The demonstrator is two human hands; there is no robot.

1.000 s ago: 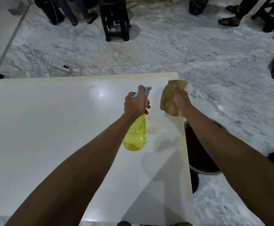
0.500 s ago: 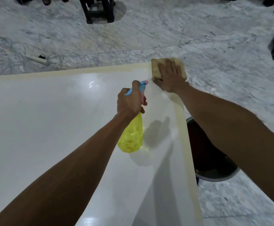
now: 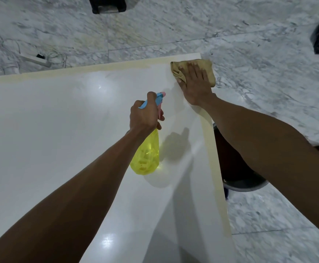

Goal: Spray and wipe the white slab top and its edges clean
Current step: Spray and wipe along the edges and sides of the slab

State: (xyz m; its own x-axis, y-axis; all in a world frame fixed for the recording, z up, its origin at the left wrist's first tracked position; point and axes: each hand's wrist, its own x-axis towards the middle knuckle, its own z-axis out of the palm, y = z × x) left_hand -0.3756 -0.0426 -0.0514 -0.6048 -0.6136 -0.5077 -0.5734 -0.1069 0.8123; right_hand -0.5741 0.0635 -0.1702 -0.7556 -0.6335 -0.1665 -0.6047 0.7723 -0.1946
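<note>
Head view: glossy white slab (image 3: pixel 60 130), cream-taped edges. Left hand (image 3: pixel 144 115) grip curled round translucent yellow spray bottle (image 3: pixel 147 156), upright on tabletop. Right hand (image 3: pixel 194 82), fingers spread flat, presses crumpled tan cloth (image 3: pixel 208 70) at far right corner; earlier bunched aloft.

Slab (image 3: pixel 60 139) fills the left and middle, floor (image 3: pixel 268 92) around it at the back and right. Cloth (image 3: pixel 208 69) sits on the slab's far right corner, right hand (image 3: pixel 194 84) flat on top of it. Left hand (image 3: pixel 145 116) with the bottle (image 3: pixel 147 156) is over the slab, nearer and a bit left of the cloth. Bucket (image 3: pixel 236 168) on the floor just off the right edge. Power strip (image 3: pixel 35 58) on the floor past the far edge, to the left.
</note>
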